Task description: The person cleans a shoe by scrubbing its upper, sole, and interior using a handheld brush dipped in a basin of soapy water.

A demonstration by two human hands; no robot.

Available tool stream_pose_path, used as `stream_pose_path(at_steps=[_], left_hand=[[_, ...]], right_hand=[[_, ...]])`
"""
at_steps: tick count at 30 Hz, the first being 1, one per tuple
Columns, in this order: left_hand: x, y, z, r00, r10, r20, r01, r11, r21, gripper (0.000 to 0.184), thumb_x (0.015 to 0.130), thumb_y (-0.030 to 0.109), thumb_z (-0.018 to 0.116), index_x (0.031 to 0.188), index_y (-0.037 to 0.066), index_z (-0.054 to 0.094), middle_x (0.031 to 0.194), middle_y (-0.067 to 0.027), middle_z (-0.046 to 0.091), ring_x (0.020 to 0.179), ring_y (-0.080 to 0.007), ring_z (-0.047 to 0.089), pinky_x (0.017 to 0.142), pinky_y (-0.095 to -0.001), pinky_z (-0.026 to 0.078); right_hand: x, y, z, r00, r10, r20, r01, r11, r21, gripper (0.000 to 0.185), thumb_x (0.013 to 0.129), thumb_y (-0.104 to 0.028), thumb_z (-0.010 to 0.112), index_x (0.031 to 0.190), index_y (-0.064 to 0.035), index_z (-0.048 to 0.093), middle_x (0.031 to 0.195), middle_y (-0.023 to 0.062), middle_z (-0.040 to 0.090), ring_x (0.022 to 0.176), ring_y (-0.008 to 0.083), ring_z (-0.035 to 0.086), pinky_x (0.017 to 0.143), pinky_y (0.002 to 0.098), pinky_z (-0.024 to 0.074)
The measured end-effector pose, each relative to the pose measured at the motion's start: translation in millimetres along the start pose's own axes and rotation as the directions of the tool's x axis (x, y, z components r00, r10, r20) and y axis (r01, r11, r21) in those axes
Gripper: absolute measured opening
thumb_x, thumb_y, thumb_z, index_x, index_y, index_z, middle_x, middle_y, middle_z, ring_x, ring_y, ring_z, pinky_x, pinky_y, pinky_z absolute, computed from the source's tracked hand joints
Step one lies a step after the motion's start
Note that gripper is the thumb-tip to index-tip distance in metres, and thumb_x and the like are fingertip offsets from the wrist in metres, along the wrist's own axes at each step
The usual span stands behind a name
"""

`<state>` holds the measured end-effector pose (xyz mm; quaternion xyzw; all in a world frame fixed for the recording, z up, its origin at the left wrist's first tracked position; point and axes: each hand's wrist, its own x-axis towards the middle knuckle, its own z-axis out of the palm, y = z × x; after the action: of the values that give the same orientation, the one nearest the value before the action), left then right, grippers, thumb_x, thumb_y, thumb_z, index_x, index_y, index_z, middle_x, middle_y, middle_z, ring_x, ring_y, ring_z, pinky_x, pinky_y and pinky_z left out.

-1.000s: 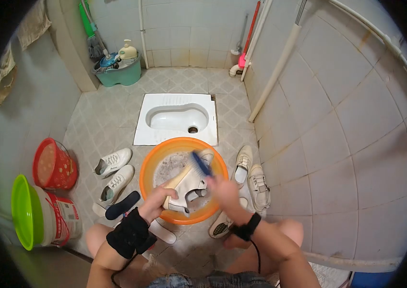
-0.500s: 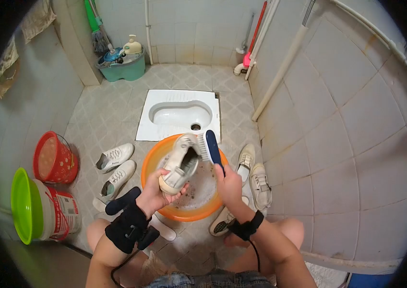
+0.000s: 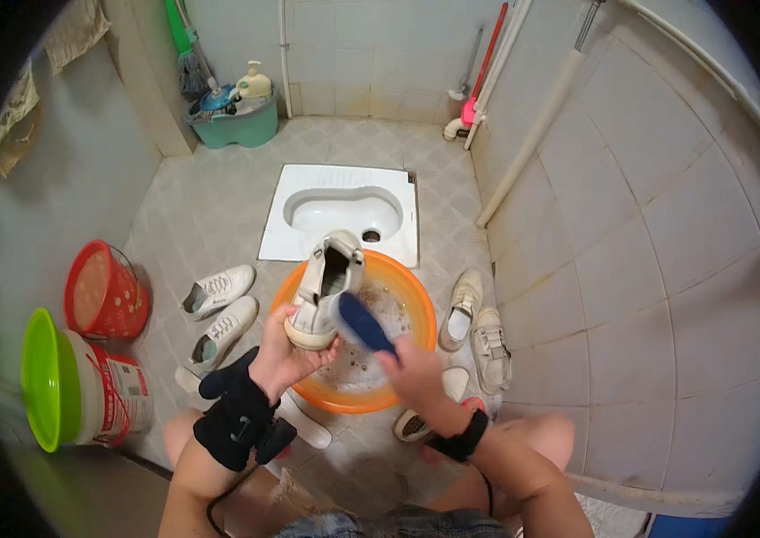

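Observation:
My left hand (image 3: 287,360) grips a white shoe (image 3: 315,305) by its toe end, its opening turned up, above the orange basin (image 3: 429,314). Sudsy water (image 3: 362,368) shows inside the basin. In my right hand (image 3: 411,375) is a blue-backed brush (image 3: 364,325), slightly blurred, its bristle side against or close to the shoe's side; contact cannot be made out exactly.
White shoes (image 3: 226,330) stand left of the basin, others (image 3: 490,345) on the right. A red bucket (image 3: 129,300), a lime-green basin (image 3: 39,381) and a white bucket (image 3: 125,394) line the left. Beyond is a squat toilet (image 3: 277,215); a teal bucket (image 3: 254,127) stands behind.
The shoe has been turned and shifted slightly left, more upright in my left hand. My right hand has brought the brush lower and left, near the shoe's lower side.

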<state>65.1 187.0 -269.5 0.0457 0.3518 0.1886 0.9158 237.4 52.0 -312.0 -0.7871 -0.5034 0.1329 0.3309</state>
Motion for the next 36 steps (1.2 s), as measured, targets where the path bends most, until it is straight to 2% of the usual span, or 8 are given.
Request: stream_pose_path(at_steps=[2, 7, 12, 15, 24, 27, 29, 36], left_hand=[[0.4, -4.3, 0.0, 1.000, -0.005, 0.015, 0.004, 1.000, 0.029, 0.055, 0.079, 0.037, 0.035, 0.120, 0.001, 0.045, 0.100, -0.0187, 0.055, 0.081, -0.0273, 0.054, 0.073, -0.0368, 0.044], [-1.9, -8.0, -8.8, 0.978, -0.142, 0.154, 0.152, 0.987, -0.055, 0.059, 0.079, 0.040, 0.034, 0.122, 0.000, 0.042, 0.100, -0.0206, 0.052, 0.082, -0.0266, 0.051, 0.072, -0.0362, 0.044], [-6.0, -12.2, -4.1, 0.995, -0.081, 0.058, 0.085, 0.993, -0.075, 0.060, 0.081, 0.043, 0.032, 0.120, -0.001, 0.044, 0.095, -0.0196, 0.052, 0.080, -0.0260, 0.049, 0.069, -0.0340, 0.041], [-10.5, -11.6, -5.0, 0.979, -0.103, 0.178, 0.100, 0.995, 0.027, 0.056, 0.081, 0.039, 0.035, 0.120, 0.000, 0.045, 0.098, -0.0205, 0.053, 0.079, -0.0277, 0.052, 0.066, -0.0353, 0.043], [-1.0, -3.5, -14.5, 0.888, -0.129, 0.442, 0.083, 0.989, 0.121, 0.065, 0.076, 0.050, 0.049, 0.120, 0.001, 0.047, 0.099, -0.0180, 0.052, 0.082, -0.0312, 0.049, 0.066, -0.0370, 0.042], [-9.0, -8.9, -2.4, 0.967, -0.043, 0.250, 0.010, 0.991, 0.131, 0.060, 0.074, 0.040, 0.051, 0.120, 0.002, 0.047, 0.100, -0.0176, 0.053, 0.080, -0.0325, 0.050, 0.066, -0.0375, 0.043], [-8.6, -11.2, -2.8, 0.957, -0.071, 0.281, 0.019, 0.983, 0.181, 0.058, 0.072, 0.035, 0.052, 0.120, 0.002, 0.047, 0.101, -0.0187, 0.054, 0.079, -0.0340, 0.052, 0.065, -0.0383, 0.043], [1.9, -20.8, -21.7, 0.940, -0.246, 0.237, 0.132, 0.901, 0.414, 0.067, 0.063, 0.015, 0.053, 0.127, -0.001, 0.039, 0.112, -0.0204, 0.054, 0.095, -0.0388, 0.057, 0.084, -0.0489, 0.048]], right_hand=[[-3.8, -9.2, 1.0, 0.957, -0.281, -0.078, 0.289, 0.949, 0.123, 0.034, 0.082, -0.038, 0.059, 0.075, -0.0057, 0.050, 0.054, 0.0170, 0.052, 0.049, 0.0370, 0.054, 0.043, 0.0447, 0.0405], [24.8, 12.8, -0.2, 1.000, -0.012, -0.010, 0.012, 1.000, -0.016, 0.031, 0.083, -0.035, 0.059, 0.080, -0.0051, 0.050, 0.056, 0.0181, 0.053, 0.053, 0.0389, 0.054, 0.047, 0.0446, 0.0412], [-2.4, 7.6, 14.5, 0.972, -0.224, -0.065, 0.228, 0.971, 0.075, 0.037, 0.085, -0.044, 0.054, 0.084, -0.0067, 0.053, 0.052, 0.0150, 0.052, 0.046, 0.0358, 0.054, 0.042, 0.0443, 0.0411], [36.1, 44.3, 0.1, 0.937, 0.348, -0.017, -0.344, 0.932, 0.110, 0.038, 0.088, -0.040, 0.049, 0.091, -0.0031, 0.057, 0.063, 0.0201, 0.058, 0.062, 0.0410, 0.057, 0.056, 0.0477, 0.0445], [38.1, 25.4, -15.8, 0.938, 0.323, -0.125, -0.288, 0.927, 0.240, 0.045, 0.090, -0.040, 0.045, 0.080, 0.0029, 0.055, 0.066, 0.0251, 0.056, 0.066, 0.0432, 0.056, 0.059, 0.0478, 0.0413], [47.1, 33.3, -12.5, 0.905, 0.425, -0.009, -0.389, 0.837, 0.385, 0.045, 0.089, -0.043, 0.047, 0.083, 0.0010, 0.055, 0.068, 0.0199, 0.059, 0.059, 0.0327, 0.059, 0.050, 0.0388, 0.0426], [51.1, 4.2, -42.3, 0.821, 0.499, 0.280, -0.495, 0.376, 0.783, 0.039, 0.087, -0.041, 0.055, 0.086, -0.0019, 0.054, 0.068, 0.0104, 0.060, 0.052, 0.0155, 0.056, 0.040, 0.0261, 0.0377], [56.9, 32.9, -55.7, 0.822, 0.429, 0.375, -0.470, 0.137, 0.872, 0.026, 0.078, -0.023, 0.070, 0.077, -0.0097, 0.048, 0.057, -0.0030, 0.047, 0.040, 0.0044, 0.037, 0.035, 0.0191, 0.0275]])
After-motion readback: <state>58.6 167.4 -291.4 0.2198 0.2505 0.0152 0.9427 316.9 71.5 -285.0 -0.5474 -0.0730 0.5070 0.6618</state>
